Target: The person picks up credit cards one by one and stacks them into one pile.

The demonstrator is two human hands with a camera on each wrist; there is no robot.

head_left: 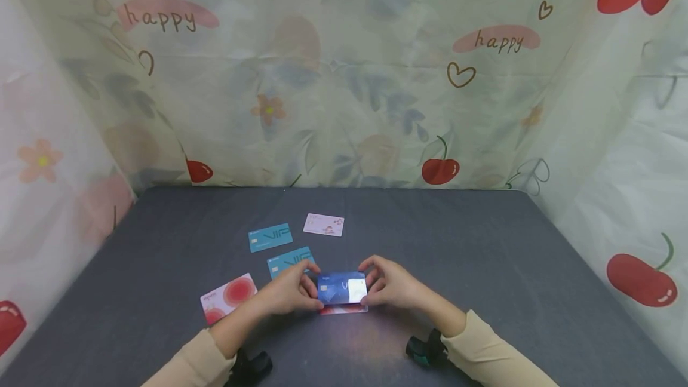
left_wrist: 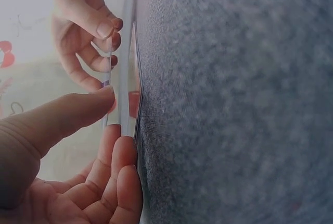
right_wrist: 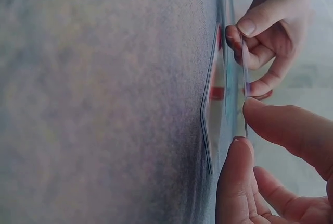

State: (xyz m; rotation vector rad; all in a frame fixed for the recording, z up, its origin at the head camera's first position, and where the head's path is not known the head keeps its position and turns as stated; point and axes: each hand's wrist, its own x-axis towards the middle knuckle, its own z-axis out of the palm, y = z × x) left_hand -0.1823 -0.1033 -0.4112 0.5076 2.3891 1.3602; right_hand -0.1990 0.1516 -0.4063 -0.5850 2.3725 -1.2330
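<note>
As blue card (head_left: 341,288) obscures lower card (head_left: 344,310), seemingly red-patterned

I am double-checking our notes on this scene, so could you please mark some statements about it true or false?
1. Two teal cards lie on the table. True.
2. The left hand and the right hand both hold the blue card. True.
3. The blue card lies flat on the table. False: it is held above a red-and-white card.
4. Every card on the table is teal. False: a pale pink card lies there too.
</note>
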